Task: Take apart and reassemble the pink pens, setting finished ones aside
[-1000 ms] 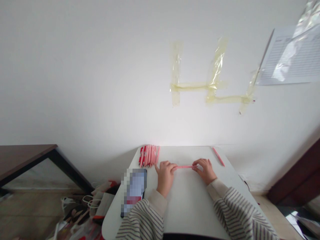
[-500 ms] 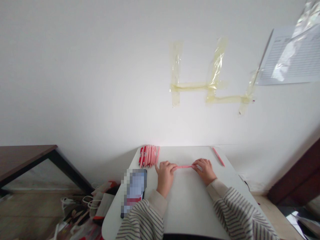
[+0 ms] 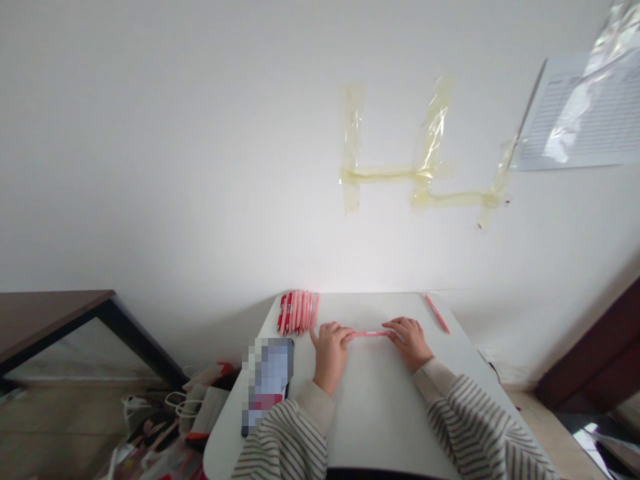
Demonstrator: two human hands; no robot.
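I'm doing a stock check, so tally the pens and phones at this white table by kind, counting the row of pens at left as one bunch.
Held pen: 1
Loose pen: 1
Bunch of pens: 1
Phone: 1
Total: 4

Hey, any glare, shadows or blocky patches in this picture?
Head view: bright glare on the tape and the shiny strip across the paper; head view: pixel blocks over the phone; head view: soft shadow on the wall left of the table; head view: left hand and right hand fairly sharp, the pen too small for fine detail.
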